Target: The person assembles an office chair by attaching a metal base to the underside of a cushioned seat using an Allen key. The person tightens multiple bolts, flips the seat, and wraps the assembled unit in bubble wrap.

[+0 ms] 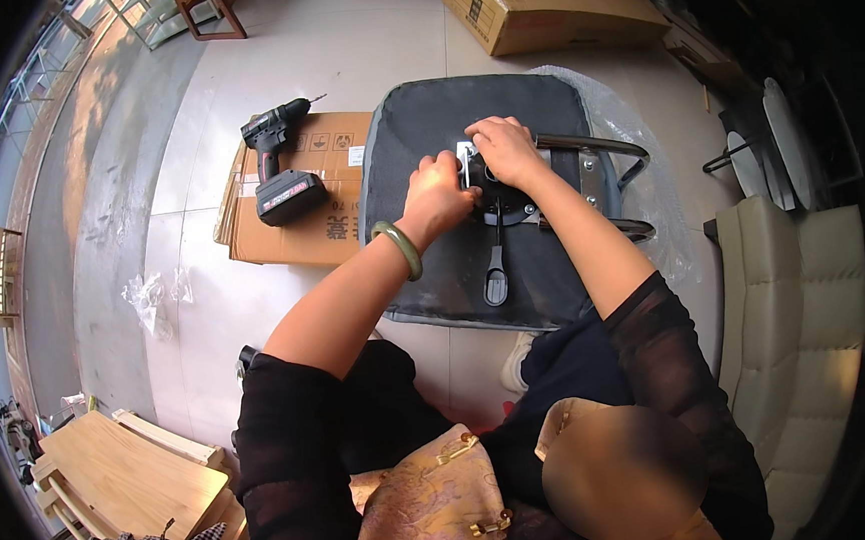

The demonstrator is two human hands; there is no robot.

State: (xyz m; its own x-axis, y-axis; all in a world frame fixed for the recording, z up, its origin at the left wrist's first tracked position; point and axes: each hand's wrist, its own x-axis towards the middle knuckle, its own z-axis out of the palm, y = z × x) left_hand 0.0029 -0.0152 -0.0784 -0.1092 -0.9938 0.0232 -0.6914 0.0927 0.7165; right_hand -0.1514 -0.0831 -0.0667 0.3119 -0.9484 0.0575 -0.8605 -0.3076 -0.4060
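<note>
A dark upholstered chair seat (422, 261) lies with its underside up in front of me. On its middle sits a black metal mounting plate (519, 210), mostly covered by my hands. A black lever with a flat paddle handle (496, 284) sticks out from it toward me. My left hand (435, 196) is closed at the plate's left side, its fingertips by a bright silver edge. Over the plate's far part, my right hand (507, 150) has its fingers bent down onto it. Two bent metal tubes (629, 148) reach out from the seat's right side, beside a bolted bracket (590, 187).
A cordless drill (283, 165) lies on a flat cardboard box (315, 236) left of the seat. Clear plastic wrap (663, 244) spreads under the seat's right side. A large carton (544, 6) stands beyond, a beige padded sofa (794, 345) at right, wooden furniture (131, 472) at lower left.
</note>
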